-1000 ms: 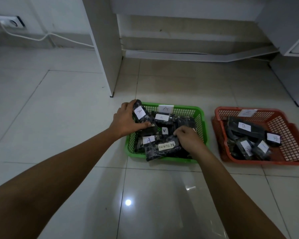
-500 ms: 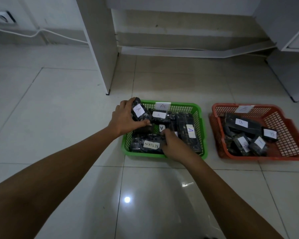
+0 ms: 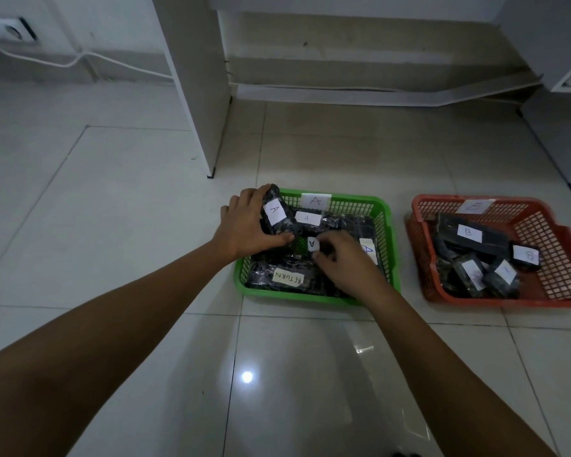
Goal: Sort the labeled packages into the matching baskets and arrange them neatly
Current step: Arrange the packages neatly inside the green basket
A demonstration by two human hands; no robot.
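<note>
A green basket point(image 3: 389, 225) tagged A sits on the floor, filled with several dark wrapped packages. My left hand point(image 3: 244, 225) grips one A package point(image 3: 277, 212) at the basket's back left corner, tilted up on the rim. My right hand point(image 3: 340, 262) reaches into the middle of the basket, fingers curled at a small A package point(image 3: 313, 244). A package marked RETURN point(image 3: 287, 277) lies at the basket's front left. To the right stands a red basket point(image 3: 554, 245) tagged B with several B packages point(image 3: 472, 234) inside.
A white cabinet panel point(image 3: 198, 94) stands on the floor just behind the green basket. More white furniture point(image 3: 561, 133) is at the back right. A wall socket point(image 3: 10, 33) with a white cable sits at the far left. Pale floor tiles surround both baskets.
My right hand moved from the basket's front up to the small A package in the middle. The RETURN package now lies flat at the front left. My left hand kept its grip.
</note>
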